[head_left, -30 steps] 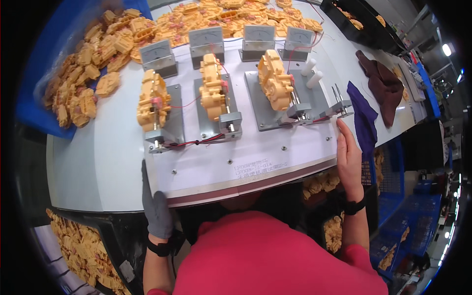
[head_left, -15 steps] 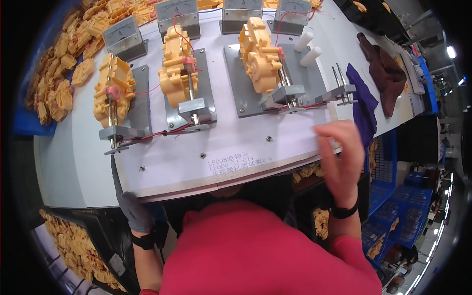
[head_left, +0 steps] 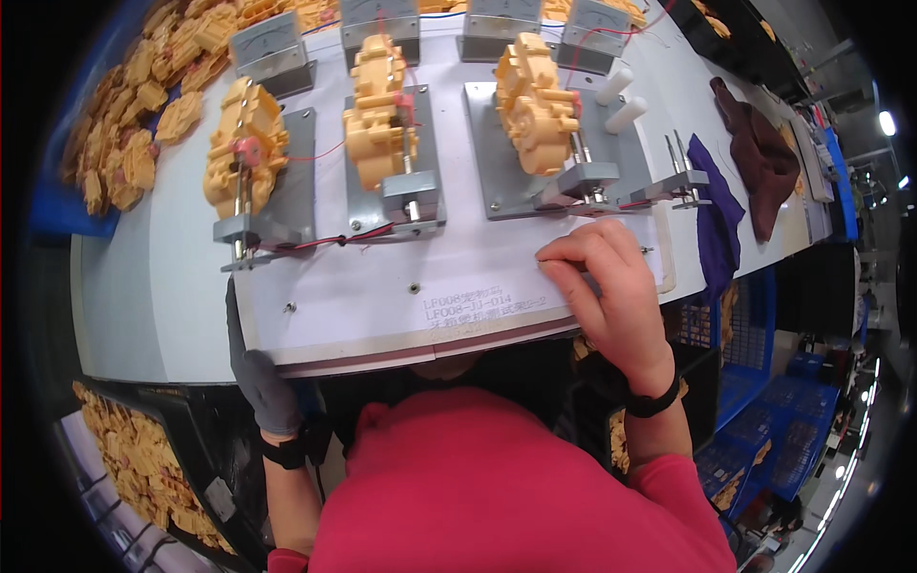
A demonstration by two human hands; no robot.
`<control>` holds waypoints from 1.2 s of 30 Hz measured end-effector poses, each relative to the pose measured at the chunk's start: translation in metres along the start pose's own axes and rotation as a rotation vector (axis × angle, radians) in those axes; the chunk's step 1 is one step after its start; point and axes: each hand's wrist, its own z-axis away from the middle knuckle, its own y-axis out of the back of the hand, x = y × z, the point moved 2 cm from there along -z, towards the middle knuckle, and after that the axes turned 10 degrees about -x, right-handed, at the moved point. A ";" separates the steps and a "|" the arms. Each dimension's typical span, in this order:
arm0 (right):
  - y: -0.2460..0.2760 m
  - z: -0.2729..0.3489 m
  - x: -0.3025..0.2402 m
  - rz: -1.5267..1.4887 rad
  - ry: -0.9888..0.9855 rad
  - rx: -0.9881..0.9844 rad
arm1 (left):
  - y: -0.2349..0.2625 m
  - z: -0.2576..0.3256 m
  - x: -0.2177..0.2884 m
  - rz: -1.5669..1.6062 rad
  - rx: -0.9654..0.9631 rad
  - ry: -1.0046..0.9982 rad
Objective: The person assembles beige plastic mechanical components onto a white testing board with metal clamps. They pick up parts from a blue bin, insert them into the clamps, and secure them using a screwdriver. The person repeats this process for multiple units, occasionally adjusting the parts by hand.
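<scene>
Curling our bare right hand (head_left: 611, 301) over the near right part of the white, flat board (head_left: 363, 329), we have its thumb and forefinger bent inward, the tips close together; whether they pinch something small we cannot tell. Our left hand (head_left: 267, 387), in a grey glove, lies along the board's left edge with its fingers straight; its palm is out of sight, so we cannot tell whether it grips. Between our hands, one small metal toggle switch (head_left: 289, 307) stands nearer the left and another toggle switch (head_left: 414, 287) nearer the middle; a third small metal switch (head_left: 647, 249) is just right of our right hand. Beyond our left hand, a yellow-orange moulded plastic housing (head_left: 229, 162) with a round pink part (head_left: 250, 150) sits on a grey metal fixture (head_left: 301, 181); a second such housing (head_left: 373, 143) stands to its right, and a third such housing (head_left: 530, 105) beyond our right hand. Behind them, away from us, runs a row of four grey-framed analogue meters (head_left: 269, 48). To the right of our right hand lie a crumpled purple cloth (head_left: 714, 229) and a dark brown cloth (head_left: 764, 158). Below and left of our left hand, a black crate (head_left: 234, 430) holds many loose yellow-orange parts (head_left: 143, 468).
</scene>
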 end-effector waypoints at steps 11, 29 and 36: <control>-0.011 0.003 -0.040 0.108 0.074 0.055 | 0.003 -0.009 0.011 0.041 -0.008 -0.061; -0.067 -0.024 -0.066 0.062 0.084 0.063 | 0.007 -0.010 0.014 -0.029 -0.001 -0.136; -0.068 -0.019 -0.065 -0.043 0.049 0.149 | 0.017 -0.014 0.048 -0.100 0.083 -0.166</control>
